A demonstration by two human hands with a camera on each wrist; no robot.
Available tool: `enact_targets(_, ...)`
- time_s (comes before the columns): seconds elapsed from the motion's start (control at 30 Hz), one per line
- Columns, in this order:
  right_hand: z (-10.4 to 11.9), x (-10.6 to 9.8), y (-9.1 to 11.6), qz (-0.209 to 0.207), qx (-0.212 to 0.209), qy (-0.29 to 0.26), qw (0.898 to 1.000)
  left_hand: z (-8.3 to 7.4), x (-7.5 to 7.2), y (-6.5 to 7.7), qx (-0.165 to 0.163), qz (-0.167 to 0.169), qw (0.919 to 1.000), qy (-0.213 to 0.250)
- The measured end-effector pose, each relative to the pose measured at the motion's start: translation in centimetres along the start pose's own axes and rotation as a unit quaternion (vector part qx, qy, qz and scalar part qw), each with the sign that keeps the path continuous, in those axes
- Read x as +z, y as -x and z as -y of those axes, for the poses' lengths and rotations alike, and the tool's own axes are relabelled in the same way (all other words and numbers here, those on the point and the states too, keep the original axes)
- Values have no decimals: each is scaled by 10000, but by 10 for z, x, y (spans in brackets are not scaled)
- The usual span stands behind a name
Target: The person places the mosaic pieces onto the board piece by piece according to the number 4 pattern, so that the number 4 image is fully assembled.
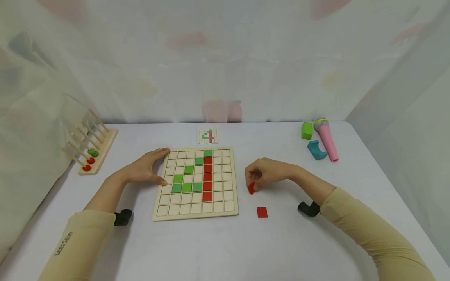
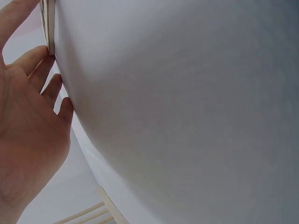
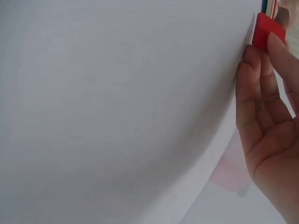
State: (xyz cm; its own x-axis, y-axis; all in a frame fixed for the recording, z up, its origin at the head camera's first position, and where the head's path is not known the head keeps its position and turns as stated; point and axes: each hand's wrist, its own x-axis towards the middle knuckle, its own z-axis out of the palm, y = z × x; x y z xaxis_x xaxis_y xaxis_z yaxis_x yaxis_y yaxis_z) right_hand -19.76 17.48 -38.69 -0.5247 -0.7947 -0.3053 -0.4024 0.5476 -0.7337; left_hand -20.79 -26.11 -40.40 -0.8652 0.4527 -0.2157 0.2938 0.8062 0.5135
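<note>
In the head view, a wooden grid board (image 1: 194, 211) lies on the white table with green tiles (image 1: 188, 169) and a column of red tiles (image 1: 208, 177) set in its squares. My left hand (image 1: 144, 167) rests at the board's left edge, fingers and thumb spread along it. To the right of the board, my right hand (image 1: 268, 173) pinches a red square tile (image 3: 268, 31) between thumb and fingers, tilted up close over the table. Another red tile (image 1: 261, 212) lies flat on the table nearer the front.
A small pattern card (image 1: 208, 136) lies behind the board. At the back left stands a wooden peg rack (image 1: 102, 146) with a few beads. A green block (image 1: 307, 130), a teal curved block (image 1: 317, 150) and a pink toy microphone (image 1: 328, 140) sit at the back right.
</note>
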Motion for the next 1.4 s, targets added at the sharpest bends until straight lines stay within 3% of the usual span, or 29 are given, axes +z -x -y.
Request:
enact_targets(0.17,10,0,-6,12,-18,-23,10000,0,0,0,24,-5,10000,25)
enact_targets(0.63,41,16,-31,-638,8,-303,9975,-1,-2,0,92,5,9999,52)
enact_targets(1.03,64,33,-49,-760,-359,-225,9962,-1,-1,0,81,3,10000,23)
enact_targets(1.4,78,46,-63,-703,-349,22,9969,-2,-2,0,78,11,9999,77)
